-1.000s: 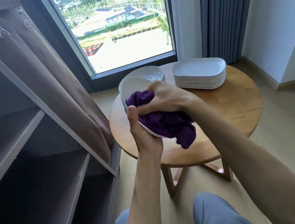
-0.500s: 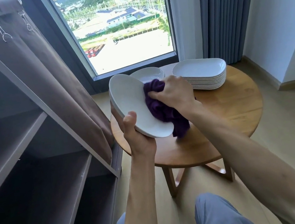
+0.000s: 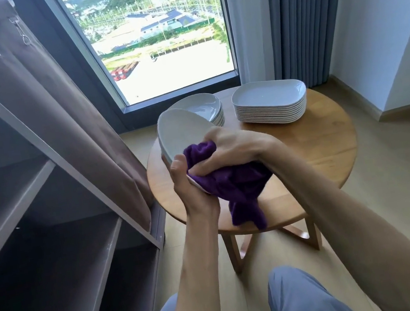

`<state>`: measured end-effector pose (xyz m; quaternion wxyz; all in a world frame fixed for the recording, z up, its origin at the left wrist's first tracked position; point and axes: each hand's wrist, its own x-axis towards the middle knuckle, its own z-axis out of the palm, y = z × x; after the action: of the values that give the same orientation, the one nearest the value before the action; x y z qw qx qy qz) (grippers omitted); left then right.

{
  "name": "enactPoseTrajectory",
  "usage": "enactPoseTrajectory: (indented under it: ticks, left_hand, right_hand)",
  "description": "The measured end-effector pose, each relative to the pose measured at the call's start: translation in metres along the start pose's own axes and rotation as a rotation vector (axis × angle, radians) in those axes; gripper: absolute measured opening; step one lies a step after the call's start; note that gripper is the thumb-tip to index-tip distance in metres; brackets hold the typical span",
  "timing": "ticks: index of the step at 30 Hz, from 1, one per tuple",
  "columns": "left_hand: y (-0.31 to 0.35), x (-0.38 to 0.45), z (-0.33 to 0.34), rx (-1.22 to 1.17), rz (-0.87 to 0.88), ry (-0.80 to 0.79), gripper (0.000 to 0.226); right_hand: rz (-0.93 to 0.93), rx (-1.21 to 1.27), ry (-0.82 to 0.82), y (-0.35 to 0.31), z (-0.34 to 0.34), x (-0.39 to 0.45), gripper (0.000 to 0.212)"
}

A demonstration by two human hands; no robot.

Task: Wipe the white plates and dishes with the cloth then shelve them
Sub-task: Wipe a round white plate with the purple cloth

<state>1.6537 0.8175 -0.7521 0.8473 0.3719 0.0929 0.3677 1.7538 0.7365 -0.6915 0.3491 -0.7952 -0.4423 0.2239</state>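
White oval dish [image 3: 181,132], tilted above the table [image 3: 318,141] edge, gripped at its lower rim by left hand [image 3: 190,185]; right hand [image 3: 235,147] fingers bunched around purple cloth [image 3: 236,185]; risk: wiping pressure could lever the dish free

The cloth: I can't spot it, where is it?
The purple cloth is centre frame, bunched in the right hand, pressed against the tilted plate that the left hand holds over the table's left edge.

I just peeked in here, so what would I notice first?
First, the bunched purple cloth in the middle, rubbed by the right hand on a tilted white oval plate that the left hand holds. Behind, two stacks of white dishes sit on a round wooden table.
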Motion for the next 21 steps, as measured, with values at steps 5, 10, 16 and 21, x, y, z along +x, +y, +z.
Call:
enactPoseTrajectory:
  ticks: [5,10,16,21]
  left_hand:
    - [-0.012,-0.008,-0.002,0.039,-0.008,-0.102,0.040]
    - [-0.003,-0.014,0.000,0.070,-0.010,-0.064,0.084]
    - [0.013,-0.013,-0.019,0.062,0.024,-0.059,0.068]
    - [0.020,-0.008,-0.038,-0.030,-0.008,-0.024,0.068]
  right_hand:
    - [-0.163,0.129,0.384,-0.006,0.014,0.017,0.046]
    - [0.027,0.060,0.676,0.004,0.013,0.043,0.039]
    - [0.163,0.094,0.751,0.037,0.008,0.049,0.041]
    - [0.182,1.175,0.499,0.081,-0.003,0.035,0.029]
